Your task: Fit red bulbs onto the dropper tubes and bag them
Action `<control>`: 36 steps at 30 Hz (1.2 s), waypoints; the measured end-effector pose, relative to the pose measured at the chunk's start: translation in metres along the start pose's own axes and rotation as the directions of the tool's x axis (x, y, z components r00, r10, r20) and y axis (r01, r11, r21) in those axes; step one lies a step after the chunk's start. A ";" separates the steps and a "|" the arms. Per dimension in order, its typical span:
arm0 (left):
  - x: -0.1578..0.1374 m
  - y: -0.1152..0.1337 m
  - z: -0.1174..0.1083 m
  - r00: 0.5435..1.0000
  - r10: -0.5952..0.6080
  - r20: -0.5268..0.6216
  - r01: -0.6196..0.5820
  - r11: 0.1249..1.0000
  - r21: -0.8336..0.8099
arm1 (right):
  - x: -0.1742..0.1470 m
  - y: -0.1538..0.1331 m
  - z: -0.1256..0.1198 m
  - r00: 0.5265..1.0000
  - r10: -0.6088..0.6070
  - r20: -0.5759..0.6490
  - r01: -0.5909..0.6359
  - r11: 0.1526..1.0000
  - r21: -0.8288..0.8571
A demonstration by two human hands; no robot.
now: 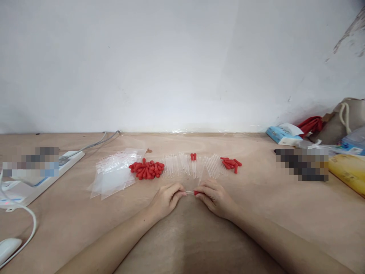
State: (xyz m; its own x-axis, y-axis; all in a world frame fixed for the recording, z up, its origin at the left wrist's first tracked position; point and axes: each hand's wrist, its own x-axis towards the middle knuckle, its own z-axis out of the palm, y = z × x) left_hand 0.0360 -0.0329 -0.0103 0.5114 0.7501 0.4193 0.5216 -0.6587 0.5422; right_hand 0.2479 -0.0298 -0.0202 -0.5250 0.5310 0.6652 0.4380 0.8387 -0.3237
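Between the fingers of my left hand [170, 196] is a thin clear dropper tube [189, 192], lying sideways. My right hand [213, 196] pinches a red rubber bulb [196, 193] at the tube's right end; how far the tube sits inside it is hidden. Just beyond my hands, several clear tubes [176, 164] lie in rows, with more tubes [215, 167] to the right. Two droppers with red bulbs [193, 156] lie side by side among them. A heap of red bulbs [146, 169] is on the left, and a smaller group of red bulbs [230, 163] on the right.
Clear zip bags [114, 175] lie left of the bulb heap. A white power strip [37, 186] with cables stands at far left. On the right are a blue tissue pack [283, 135], a yellow packet [348, 173] and a grey bag [333, 123]. A white wall rises behind the table.
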 end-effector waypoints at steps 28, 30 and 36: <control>0.003 0.004 0.011 0.999 0.013 0.034 -0.019 0.986 0.168 | 0.004 0.004 0.003 0.992 -0.093 0.083 0.102 0.988 -0.117; 0.003 0.005 0.010 1.000 -0.004 0.005 0.003 0.990 0.141 | 0.006 0.003 0.001 0.997 -0.075 0.022 0.076 0.997 -0.033; 0.003 0.006 0.010 0.997 -0.010 -0.078 0.010 1.000 0.006 | 0.027 0.004 -0.010 0.882 0.471 -0.025 -0.393 0.762 0.516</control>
State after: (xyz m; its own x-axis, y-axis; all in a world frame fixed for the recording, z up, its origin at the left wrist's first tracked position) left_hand 0.0477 -0.0352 -0.0126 0.4513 0.7588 0.4697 0.5312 -0.6514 0.5418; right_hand 0.2433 -0.0133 0.0031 -0.2381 0.8603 0.4507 0.1635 0.4930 -0.8546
